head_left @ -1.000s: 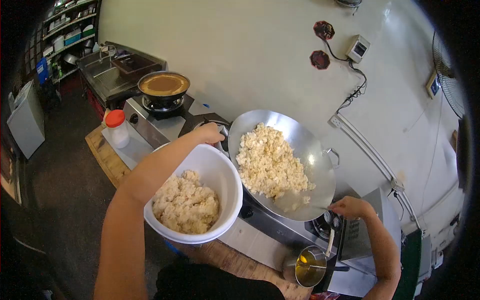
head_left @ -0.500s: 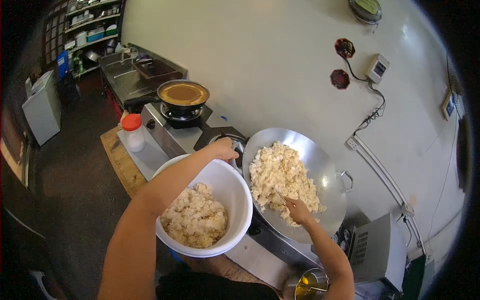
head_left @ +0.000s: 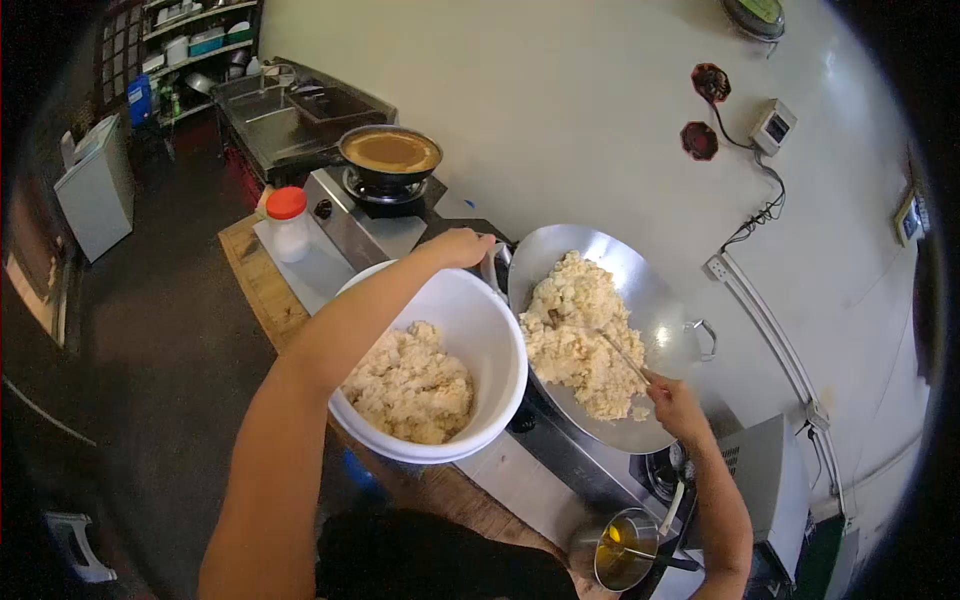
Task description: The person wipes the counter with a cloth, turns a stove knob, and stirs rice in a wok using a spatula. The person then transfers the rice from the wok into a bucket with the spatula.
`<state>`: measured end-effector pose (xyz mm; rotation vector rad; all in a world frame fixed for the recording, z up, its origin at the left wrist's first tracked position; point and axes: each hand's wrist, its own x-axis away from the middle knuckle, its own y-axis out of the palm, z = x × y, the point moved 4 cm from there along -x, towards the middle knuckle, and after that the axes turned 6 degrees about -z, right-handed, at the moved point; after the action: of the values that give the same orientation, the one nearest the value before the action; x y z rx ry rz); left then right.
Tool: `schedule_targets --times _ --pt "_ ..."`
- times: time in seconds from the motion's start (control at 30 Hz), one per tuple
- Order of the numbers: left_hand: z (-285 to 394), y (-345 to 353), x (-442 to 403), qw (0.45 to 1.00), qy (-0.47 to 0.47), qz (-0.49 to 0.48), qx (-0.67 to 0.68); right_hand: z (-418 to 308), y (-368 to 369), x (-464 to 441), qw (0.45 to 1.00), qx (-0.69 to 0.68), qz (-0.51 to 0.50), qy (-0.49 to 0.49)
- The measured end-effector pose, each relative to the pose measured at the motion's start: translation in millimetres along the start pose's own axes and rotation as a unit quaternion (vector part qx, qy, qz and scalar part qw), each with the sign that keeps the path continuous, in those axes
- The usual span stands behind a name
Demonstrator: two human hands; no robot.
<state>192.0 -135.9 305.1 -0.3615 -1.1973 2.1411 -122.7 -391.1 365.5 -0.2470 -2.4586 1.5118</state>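
My left hand (head_left: 462,248) reaches over the white tub and is closed around the near-left handle (head_left: 492,268) of a large metal wok (head_left: 665,310). In the wok lies a heap of pale, clumpy cooked rice (head_left: 585,345). My right hand (head_left: 676,405) grips a long, thin-handled metal utensil (head_left: 625,355) over the wok's near right side. The utensil's head is buried in the rice, so its shape is hidden. Below my left forearm stands the white plastic tub (head_left: 500,365), holding more of the same rice (head_left: 415,385).
A pan of brown liquid (head_left: 390,152) sits on the far burner. A red-lidded jar (head_left: 287,225) stands on the counter's left. Near my right forearm is a metal pot (head_left: 625,575) with yellow liquid and utensils. A sink (head_left: 265,105) lies beyond the stove.
My right hand has drawn back to the right with the utensil, showing more of its handle. The rice heap's shape has shifted. My left hand stays at the wok handle; the view has shifted.
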Motion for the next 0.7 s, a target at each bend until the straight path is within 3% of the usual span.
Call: schedule_targets --times 0.07,0.17,0.27,0.43,0.53,0.63,0.7 --pt "-8 -11 10 0.998 -0.044 0.045 0.013 -15 -12 14 1.0 0.012 0.003 -0.028" --pt "-1 -39 47 0.996 -0.063 0.003 0.07 -66 -24 43 0.999 0.024 0.005 -0.022" --pt "-43 -31 35 0.98 -0.117 -0.052 0.151 -103 -11 58 0.99 0.106 0.027 -0.094" --pt "-58 -24 37 0.968 -0.093 -0.031 0.229 -140 52 56 0.886 0.412 0.09 -0.191" --pt "-47 -27 38 0.969 -0.1 -0.046 0.223 -141 59 61 0.878 0.407 0.108 -0.226" --pt "-29 -30 37 0.976 -0.092 -0.041 0.194 -118 27 63 0.927 0.348 0.054 -0.131" --pt "-33 -16 14 0.966 -0.107 -0.064 0.225 -106 -4 71 0.954 0.276 0.096 -0.071"
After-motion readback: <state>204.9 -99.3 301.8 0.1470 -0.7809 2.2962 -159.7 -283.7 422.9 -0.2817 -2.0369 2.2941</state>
